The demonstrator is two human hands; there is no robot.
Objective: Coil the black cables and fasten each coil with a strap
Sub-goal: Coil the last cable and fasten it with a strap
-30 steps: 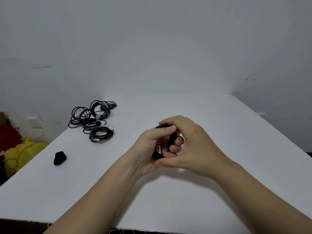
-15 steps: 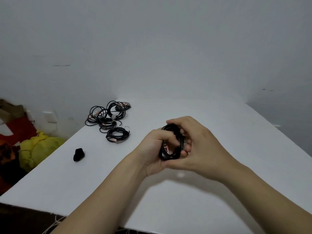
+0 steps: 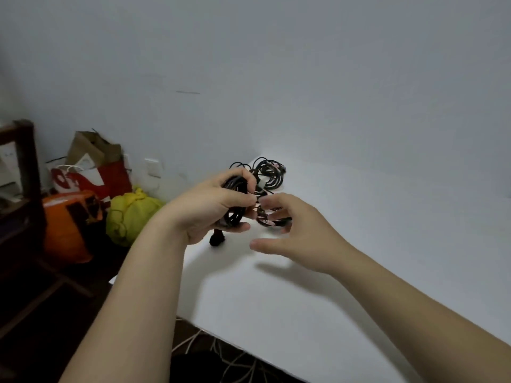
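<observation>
At frame centre, above the desk [image 3: 359, 244]: cable coil [image 3: 234, 215] in the left hand [image 3: 213, 205].
The left hand grips the cable coil; the right hand [image 3: 298, 233] is beside it, fingers loosely spread, holding nothing. Other coils [image 3: 269, 175] lie just behind.

On the table [image 3: 387, 230], the cable pile [image 3: 272, 175] lies behind the held coil [image 3: 235, 214].

**Supervisor:** Report the surroundings.

**Operator:** On my feed I read a white desk [image 3: 387, 244] set against a grey wall [image 3: 304, 78].

**Supervisor:** And left of the desk?

**Operator:** I note, on the floor, a yellow knotted bundle [image 3: 130, 214] just beside an orange bag [image 3: 66, 225]. Behind them, a red-and-white paper bag [image 3: 94, 181] and a brown paper bag [image 3: 94, 150] stand at the wall, near a white wall socket [image 3: 152, 167]. A dark wooden frame [image 3: 25, 167] stands at far left.
</observation>
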